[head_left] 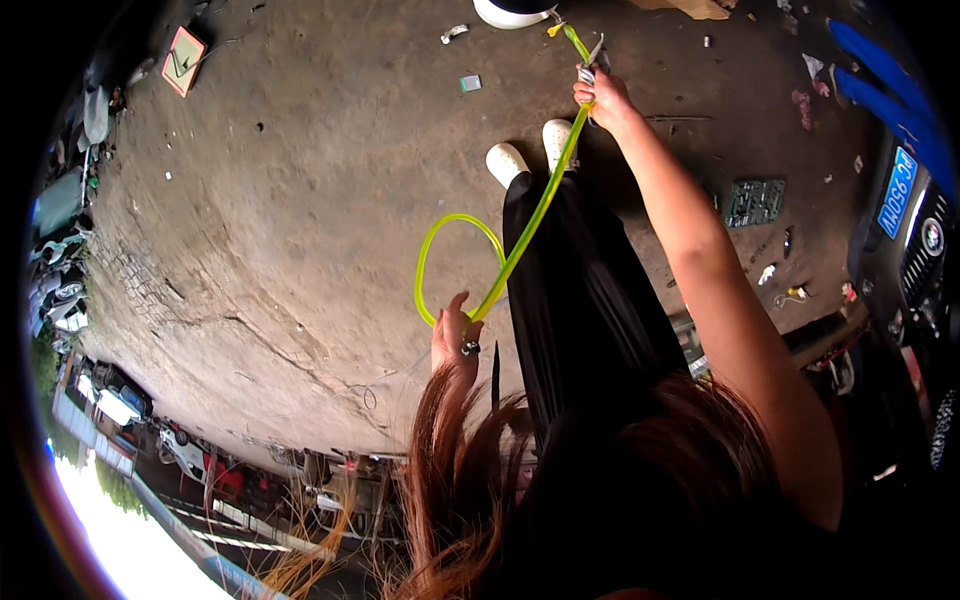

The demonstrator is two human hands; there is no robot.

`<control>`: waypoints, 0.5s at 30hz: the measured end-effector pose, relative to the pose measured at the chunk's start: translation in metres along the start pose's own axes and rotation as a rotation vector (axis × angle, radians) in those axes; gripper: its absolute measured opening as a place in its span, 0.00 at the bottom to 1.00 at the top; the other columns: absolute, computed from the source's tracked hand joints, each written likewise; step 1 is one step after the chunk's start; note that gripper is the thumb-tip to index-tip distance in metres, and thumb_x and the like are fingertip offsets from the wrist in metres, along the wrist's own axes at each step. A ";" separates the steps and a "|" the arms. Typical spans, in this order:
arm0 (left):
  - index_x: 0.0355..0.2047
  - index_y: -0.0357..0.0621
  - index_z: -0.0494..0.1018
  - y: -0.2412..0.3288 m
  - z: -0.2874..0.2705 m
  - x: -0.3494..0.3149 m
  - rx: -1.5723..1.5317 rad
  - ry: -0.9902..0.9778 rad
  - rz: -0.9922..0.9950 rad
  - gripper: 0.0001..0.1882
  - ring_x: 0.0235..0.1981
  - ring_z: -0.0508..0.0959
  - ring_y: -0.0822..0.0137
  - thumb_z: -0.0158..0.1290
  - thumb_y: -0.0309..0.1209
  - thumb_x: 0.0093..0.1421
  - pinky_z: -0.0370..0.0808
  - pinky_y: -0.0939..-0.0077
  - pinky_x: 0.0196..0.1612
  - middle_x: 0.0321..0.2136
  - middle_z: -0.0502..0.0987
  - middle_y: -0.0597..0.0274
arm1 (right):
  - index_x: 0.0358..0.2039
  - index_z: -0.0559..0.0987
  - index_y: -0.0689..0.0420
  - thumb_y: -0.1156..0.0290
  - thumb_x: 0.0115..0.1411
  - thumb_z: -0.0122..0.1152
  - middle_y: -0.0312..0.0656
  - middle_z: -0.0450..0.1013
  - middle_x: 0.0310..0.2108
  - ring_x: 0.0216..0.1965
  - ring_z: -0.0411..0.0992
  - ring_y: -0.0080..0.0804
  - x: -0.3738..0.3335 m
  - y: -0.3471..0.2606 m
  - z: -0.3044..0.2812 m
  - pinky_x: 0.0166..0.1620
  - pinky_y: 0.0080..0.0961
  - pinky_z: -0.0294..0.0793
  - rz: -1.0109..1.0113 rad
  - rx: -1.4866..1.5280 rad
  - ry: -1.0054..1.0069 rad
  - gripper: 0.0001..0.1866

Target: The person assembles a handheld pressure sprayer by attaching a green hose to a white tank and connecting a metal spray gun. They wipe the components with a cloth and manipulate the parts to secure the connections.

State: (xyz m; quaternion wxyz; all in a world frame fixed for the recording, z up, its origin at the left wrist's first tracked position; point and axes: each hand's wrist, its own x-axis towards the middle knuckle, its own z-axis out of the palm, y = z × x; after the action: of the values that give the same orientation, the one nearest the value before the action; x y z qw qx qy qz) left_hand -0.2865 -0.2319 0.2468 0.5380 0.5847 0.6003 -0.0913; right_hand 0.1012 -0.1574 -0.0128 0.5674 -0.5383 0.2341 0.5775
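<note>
Yellow-green hose [547, 203]: slants from the right hand across the black trousers [575, 285] to the left hand; one loose loop bellies out to the left; a short length runs on past the right hand toward a round white object [512, 12], cut off by the view.
Right hand [600, 92]: stretched forward, fingers closed round the hose; a grey piece [597, 52] sits at the same grip, and from here I cannot make out what it is.
Left hand [453, 325]: curled round the hose where the loop meets the long run; one finger sticks up.
Handling the loop: I'd let the right hand anchor and the left guide; roll the hose between the fingers as it bends, so the curve stays round; a light grip should spare it a kink.
Hair [440, 440]: hangs close by the left wrist; best tossed back before it tangles.
Left side: the widest stretch of concrete floor [260, 200], so swing slack that way; heaped scrap [68, 250] edges it far off.
Right side: tighter; a green circuit board [755, 203] lies beyond the forearm, then a dark car front [915, 265].
Feet: pale shoes [508, 162] stand near the hose; mind any dropped slack there.
</note>
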 end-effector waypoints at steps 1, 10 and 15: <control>0.52 0.43 0.65 0.008 -0.004 0.007 -0.004 -0.024 0.021 0.25 0.35 0.73 0.51 0.54 0.19 0.52 0.65 0.55 0.54 0.29 0.73 0.56 | 0.32 0.67 0.59 0.67 0.68 0.38 0.32 0.56 0.18 0.14 0.52 0.17 -0.003 0.003 -0.001 0.16 0.15 0.52 0.078 0.052 -0.070 0.12; 0.47 0.40 0.70 0.063 0.022 0.111 -0.036 -0.165 0.319 0.15 0.43 0.74 0.50 0.50 0.29 0.60 0.65 0.56 0.54 0.39 0.78 0.54 | 0.33 0.72 0.65 0.73 0.62 0.45 0.28 0.54 0.16 0.13 0.51 0.16 -0.034 0.058 0.011 0.16 0.13 0.51 0.642 0.882 -0.501 0.09; 0.45 0.36 0.71 0.101 0.056 0.166 -0.071 -0.053 0.283 0.16 0.29 0.78 0.55 0.51 0.35 0.62 0.72 0.70 0.34 0.28 0.77 0.46 | 0.32 0.72 0.63 0.72 0.62 0.44 0.27 0.53 0.16 0.12 0.51 0.15 -0.036 0.060 0.039 0.16 0.13 0.53 0.567 1.014 -0.614 0.09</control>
State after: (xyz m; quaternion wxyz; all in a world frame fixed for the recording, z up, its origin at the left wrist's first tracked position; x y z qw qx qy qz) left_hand -0.1315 -0.1425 0.1514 0.5813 0.6416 0.5004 -0.0086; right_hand 0.0248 -0.1528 0.0108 0.6174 0.0677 0.4374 0.6503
